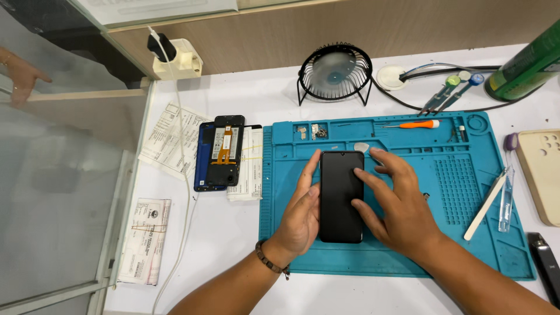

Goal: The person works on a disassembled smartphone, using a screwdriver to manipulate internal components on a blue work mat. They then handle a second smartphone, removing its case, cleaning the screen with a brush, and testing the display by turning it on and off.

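A black smartphone [337, 186] lies screen up on a teal repair mat [443, 192]. My left hand [300, 213] cups its left edge, fingers stretched along the side. Flat on the glass, the fingertips of my right hand [396, 204] press its right half. A white triangular pick [361, 147] sits on the mat just beyond the phone's top right corner.
An opened phone with orange flex cable [220, 153] rests on papers at left. A small black fan [335, 73] stands at the back, an orange screwdriver [415, 124] and tweezers [446, 93] near it. A white spudger [485, 207], beige phone case [542, 175] and green bottle [525, 64] are right.
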